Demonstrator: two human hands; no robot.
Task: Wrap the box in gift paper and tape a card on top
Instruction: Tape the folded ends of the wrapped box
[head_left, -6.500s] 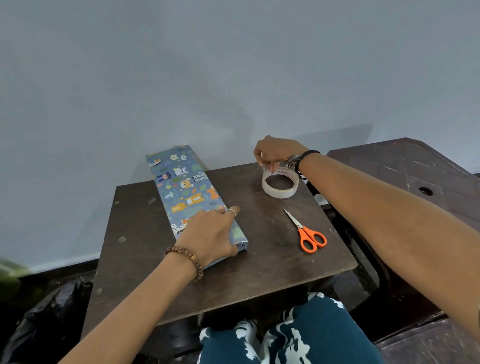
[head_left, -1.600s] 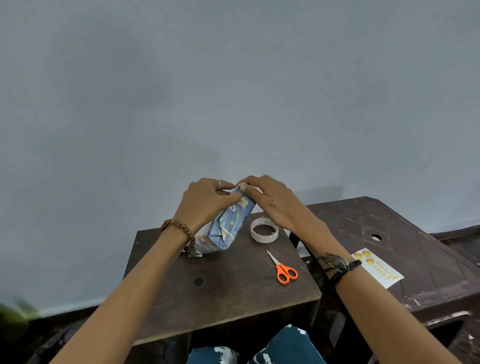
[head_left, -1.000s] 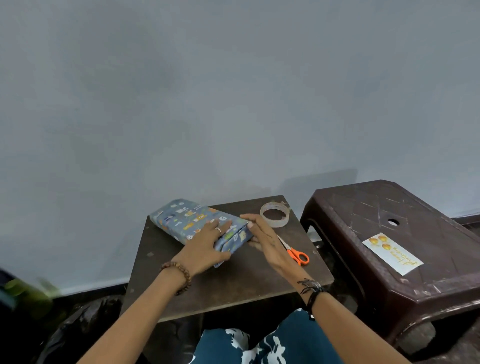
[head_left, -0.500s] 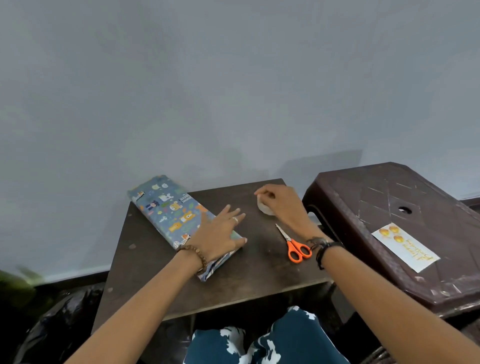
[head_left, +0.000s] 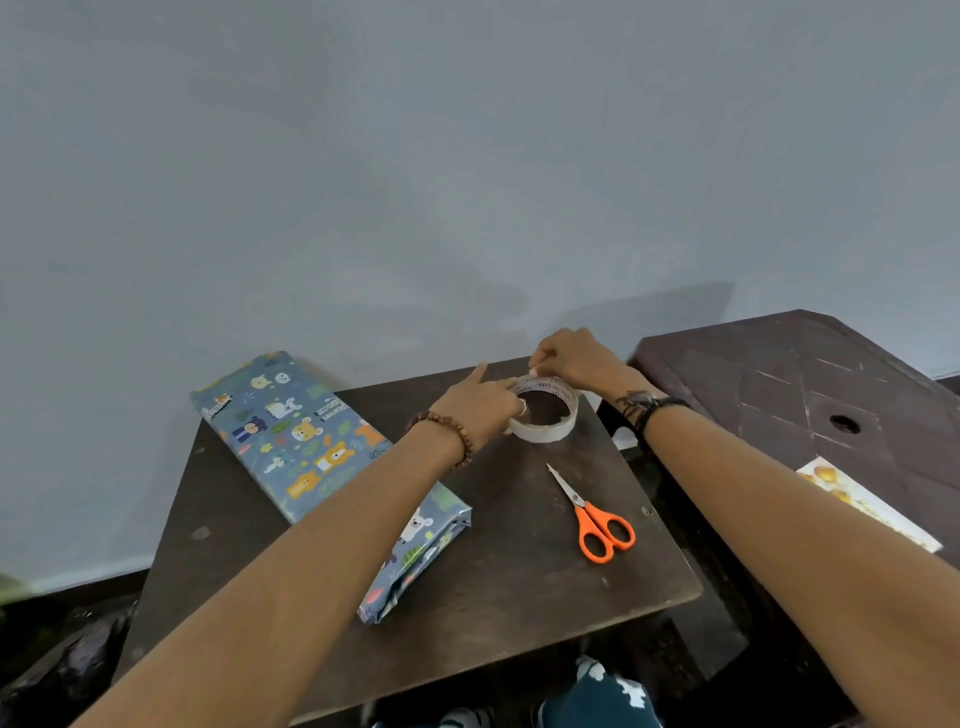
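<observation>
Against a bare grey wall, the small dark table (head_left: 519, 597) carries the wrapped box (head_left: 311, 441), lying untouched. Both hands work the tape roll (head_left: 545, 418): left hand (head_left: 480, 408) grips its rim, right hand (head_left: 576, 361) pinches its top edge. Orange scissors (head_left: 597, 522) lie nearby; the card (head_left: 872, 506) rests on the stool (head_left: 805, 384).
</observation>
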